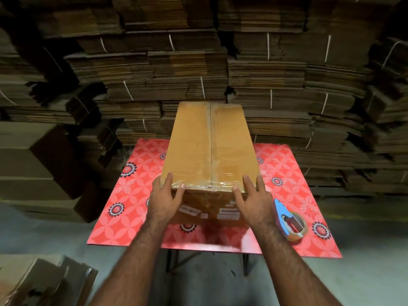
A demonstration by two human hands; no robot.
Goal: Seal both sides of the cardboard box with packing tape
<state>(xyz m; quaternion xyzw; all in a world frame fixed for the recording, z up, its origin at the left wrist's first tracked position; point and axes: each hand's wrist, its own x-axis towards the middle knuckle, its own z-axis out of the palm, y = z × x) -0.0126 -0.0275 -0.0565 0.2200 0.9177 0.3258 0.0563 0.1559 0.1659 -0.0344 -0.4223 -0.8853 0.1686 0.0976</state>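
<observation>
A long brown cardboard box (198, 146) lies on the red patterned table (136, 184), its top flaps closed with clear tape along the centre seam and across the near edge. White labels show on its near end face. My left hand (164, 198) grips the box's near left corner, fingers spread over the top edge. My right hand (252, 199) holds the near right corner the same way. A blue tape dispenser (289, 220) with a roll of brown tape lies on the table right of my right hand, apart from it.
Tall stacks of flattened cardboard (287, 74) bundled with white string fill the wall behind the table. Assembled boxes (39, 168) stand at the left. Loose flat cardboard (44, 281) lies on the floor at the lower left. The table's near edge is just below the box.
</observation>
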